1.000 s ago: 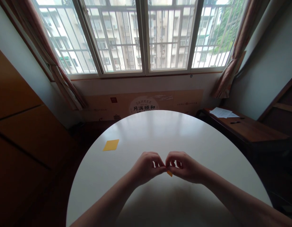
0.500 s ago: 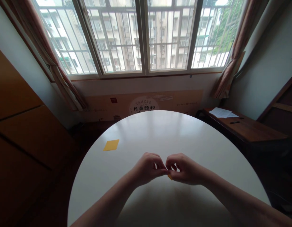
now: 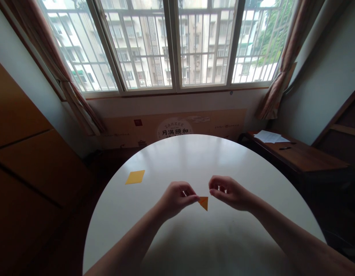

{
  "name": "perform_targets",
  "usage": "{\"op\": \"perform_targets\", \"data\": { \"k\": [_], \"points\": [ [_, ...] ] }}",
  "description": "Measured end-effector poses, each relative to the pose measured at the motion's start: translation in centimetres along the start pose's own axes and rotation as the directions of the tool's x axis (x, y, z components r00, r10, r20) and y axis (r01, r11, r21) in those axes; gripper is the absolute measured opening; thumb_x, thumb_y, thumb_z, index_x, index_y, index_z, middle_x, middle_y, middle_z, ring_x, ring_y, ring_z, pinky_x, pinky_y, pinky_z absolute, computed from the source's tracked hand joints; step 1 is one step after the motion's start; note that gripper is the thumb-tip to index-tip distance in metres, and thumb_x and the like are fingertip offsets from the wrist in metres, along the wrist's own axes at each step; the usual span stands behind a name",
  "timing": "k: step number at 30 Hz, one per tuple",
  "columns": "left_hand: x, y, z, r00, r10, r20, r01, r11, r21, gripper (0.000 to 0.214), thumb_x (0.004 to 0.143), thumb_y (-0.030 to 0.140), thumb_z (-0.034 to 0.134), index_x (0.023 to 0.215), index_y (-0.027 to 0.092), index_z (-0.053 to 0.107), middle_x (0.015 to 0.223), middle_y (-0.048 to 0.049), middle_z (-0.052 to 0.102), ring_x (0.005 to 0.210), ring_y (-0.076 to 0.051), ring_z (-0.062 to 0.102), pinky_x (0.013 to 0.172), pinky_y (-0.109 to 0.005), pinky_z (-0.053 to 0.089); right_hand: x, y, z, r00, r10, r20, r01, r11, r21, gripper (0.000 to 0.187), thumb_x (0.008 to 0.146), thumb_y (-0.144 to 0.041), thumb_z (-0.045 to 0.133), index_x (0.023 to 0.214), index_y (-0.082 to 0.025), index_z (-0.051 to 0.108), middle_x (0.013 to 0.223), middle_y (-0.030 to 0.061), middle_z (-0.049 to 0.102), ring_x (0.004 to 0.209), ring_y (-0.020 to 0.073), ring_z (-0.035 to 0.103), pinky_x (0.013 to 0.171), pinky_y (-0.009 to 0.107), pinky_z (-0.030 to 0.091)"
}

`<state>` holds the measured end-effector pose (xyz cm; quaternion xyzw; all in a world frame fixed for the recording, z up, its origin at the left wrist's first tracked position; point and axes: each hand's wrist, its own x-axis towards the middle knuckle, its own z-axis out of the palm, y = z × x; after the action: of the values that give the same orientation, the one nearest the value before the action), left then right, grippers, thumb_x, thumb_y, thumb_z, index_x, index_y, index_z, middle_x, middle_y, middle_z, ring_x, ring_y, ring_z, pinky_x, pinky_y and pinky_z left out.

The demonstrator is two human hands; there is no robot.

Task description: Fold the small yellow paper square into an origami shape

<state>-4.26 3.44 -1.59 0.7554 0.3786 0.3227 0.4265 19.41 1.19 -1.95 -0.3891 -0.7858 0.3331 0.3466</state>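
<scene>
Above the white round table, my left hand (image 3: 179, 199) pinches a small folded piece of orange paper (image 3: 204, 202) by its left corner, between thumb and fingers. The piece has a triangular outline, with its point hanging downward. Just to the right and slightly higher, my right hand (image 3: 229, 192) is apart from the paper. Its fingers are curled in toward the thumb, and nothing shows in them. A flat yellow square of paper (image 3: 135, 177) lies on the table to the far left of my hands.
The white round table (image 3: 191, 153) has its curved edge on both sides of my arms. A wooden side table (image 3: 306, 156) with white sheets (image 3: 271, 136) stands at the right. Behind are a printed cardboard panel (image 3: 122, 126) and barred windows. A wooden cabinet (image 3: 19, 126) is at the left.
My right hand has let go of the paper and moved up and right, away from my left hand. The folded paper, still in my left hand, now shows more fully.
</scene>
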Motion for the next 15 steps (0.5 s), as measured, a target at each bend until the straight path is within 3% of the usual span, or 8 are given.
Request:
{"op": "perform_targets", "data": {
  "k": [3, 6, 15],
  "points": [
    [0.3, -0.4, -0.1, 0.997, -0.037, -0.063, 0.029, 0.992, -0.120, 0.033, 0.073, 0.044, 0.078, 0.067, 0.013, 0.069, 0.058, -0.0015, 0.061, 0.054, -0.011, 0.049, 0.051, -0.022, 0.039, 0.1, 0.2, 0.1, 0.999, 0.030, -0.028, -0.025, 0.987, 0.159, 0.018, 0.091, -0.036, 0.060, 0.092, -0.018, 0.062, 0.080, 0.0013, 0.061, 0.066, 0.0130, 0.050, 0.055, 0.023, 0.039],
    [0.5, -0.7, 0.0, 0.995, -0.045, -0.087, 0.029, 0.985, -0.173, 0.037, 0.075, 0.050, 0.074, 0.071, 0.014, 0.067, 0.059, -0.0003, 0.059, 0.053, -0.011, 0.050, 0.051, -0.023, 0.042, 0.2, 0.1, 0.9, 0.998, 0.057, -0.019, -0.050, 0.961, 0.271, 0.021, 0.088, -0.038, 0.066, 0.090, -0.017, 0.063, 0.080, 0.0018, 0.061, 0.068, 0.0135, 0.050, 0.056, 0.023, 0.039],
    [0.3, -0.5, 0.7, 0.996, -0.043, -0.073, 0.031, 0.988, -0.152, 0.031, 0.074, 0.044, 0.076, 0.068, 0.014, 0.069, 0.061, -0.0014, 0.061, 0.054, -0.011, 0.049, 0.049, -0.020, 0.039, 0.4, 0.2, 2.2, 0.992, 0.100, -0.084, -0.072, 0.956, 0.283, 0.023, 0.087, -0.039, 0.067, 0.083, -0.017, 0.063, 0.074, 0.0006, 0.059, 0.063, 0.0126, 0.050, 0.053, 0.023, 0.038]
  ]
}}
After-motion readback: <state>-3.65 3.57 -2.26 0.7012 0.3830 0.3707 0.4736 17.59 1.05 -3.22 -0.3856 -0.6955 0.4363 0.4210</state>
